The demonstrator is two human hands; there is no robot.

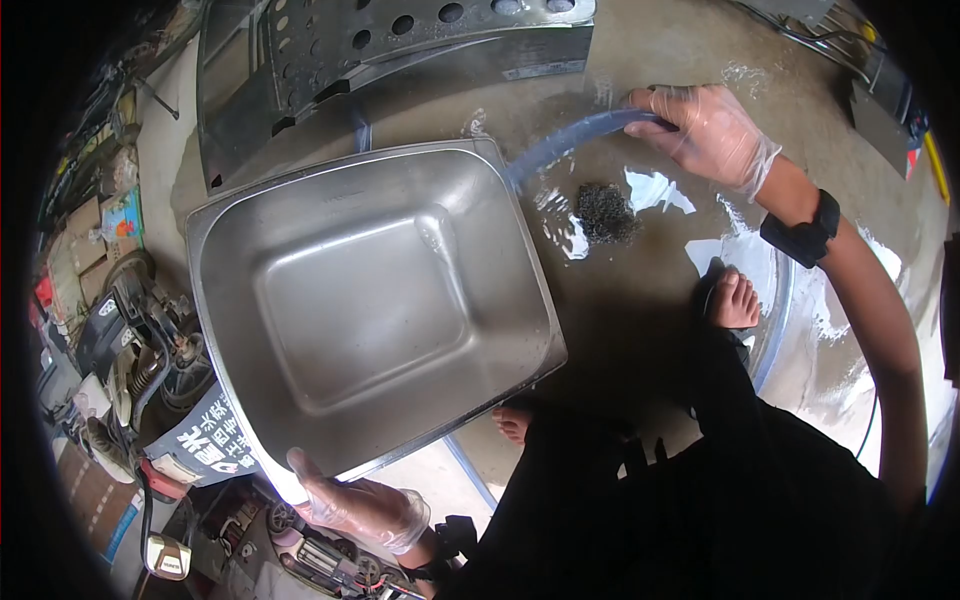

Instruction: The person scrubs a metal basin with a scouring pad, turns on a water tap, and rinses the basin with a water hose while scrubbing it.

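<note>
A rectangular stainless steel basin (365, 310), wet inside, is tilted up in front of me. My left hand (355, 505), in a clear plastic glove, grips its lower left rim, thumb over the edge and fingers hidden beneath. My right hand (700, 130), gloved the same way, is closed around a bluish clear hose (575, 140). From that hand the hose runs left and passes out of sight behind the basin's upper right corner. A dark scouring pad (606, 213) lies on the wet floor below the hose.
A perforated metal frame (400, 50) stands beyond the basin. Puddles shine on the concrete floor (640, 320) near my feet. More hose (778, 320) runs beside my right foot. Along the left are a motor scooter (150, 340) and clutter; a pink toy vehicle (320, 560) sits below the basin.
</note>
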